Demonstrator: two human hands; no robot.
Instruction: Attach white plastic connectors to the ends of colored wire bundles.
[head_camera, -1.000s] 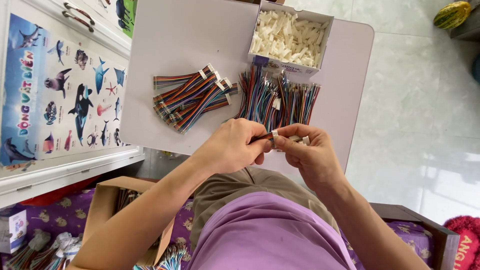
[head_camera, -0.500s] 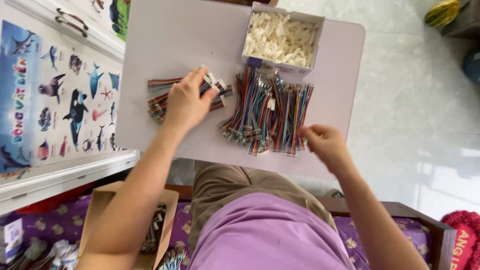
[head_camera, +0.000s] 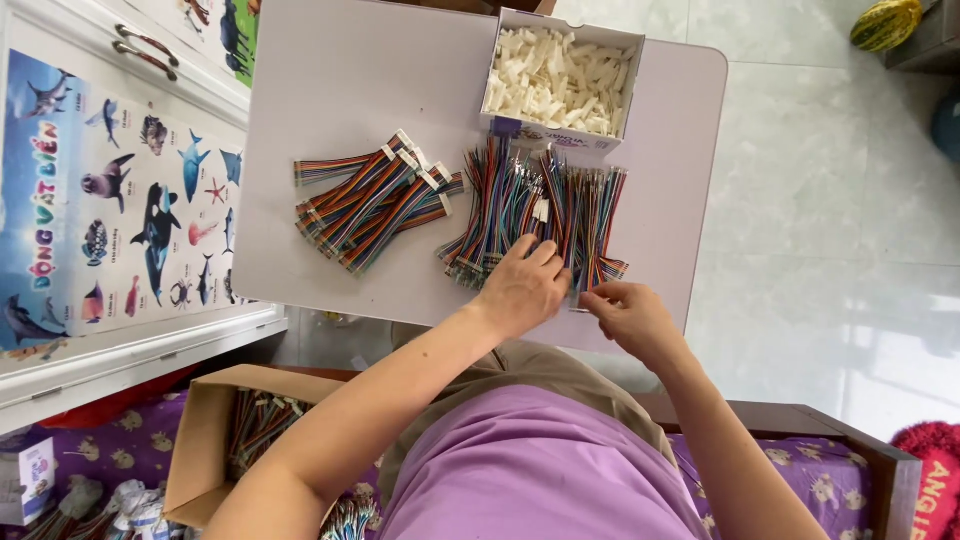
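Hands are both working at the near edge of the loose wire pile on the small white table. Left hand is resting palm-down on the pile's near end, fingers curled onto the multicoloured strands; can't tell if it's actually pinching any. Right hand is sitting just beside it, thumb and forefinger nipping together at the tips of a few wires at the pile's right corner. Finished ribbon bundles with white connectors are lying left of the pile, apart from both hands. Open box of white connector housings is sitting at the far edge, touching the pile's top. Cardboard box of more wires is sitting below the table, left.
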